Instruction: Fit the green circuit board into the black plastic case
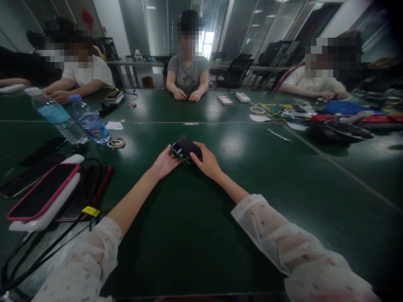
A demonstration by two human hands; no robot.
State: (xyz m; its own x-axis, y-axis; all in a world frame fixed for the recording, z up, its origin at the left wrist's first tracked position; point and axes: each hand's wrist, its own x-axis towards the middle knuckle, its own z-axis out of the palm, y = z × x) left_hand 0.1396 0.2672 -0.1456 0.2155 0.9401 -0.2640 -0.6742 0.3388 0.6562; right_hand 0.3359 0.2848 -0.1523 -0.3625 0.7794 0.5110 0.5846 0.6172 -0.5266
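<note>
A small black electronic device (186, 147) with a dark flat top and a green circuit board edge is held above the green table (176, 235), near the middle of the view. My left hand (163, 162) supports its left side, fingers reaching underneath. On the right side, my right hand (206, 161) grips it with the thumb on the near edge and fingers at the far edge. The device is slightly tilted, and parts of its underside are hidden by my fingers.
Water bottles (91, 121), a cable coil (116, 143) and a pink-edged phone (45, 191) on a white block lie left. A wrench (278, 135) and piled cables (270, 110) lie right. Several people sit across the table, one person (188, 75) directly opposite.
</note>
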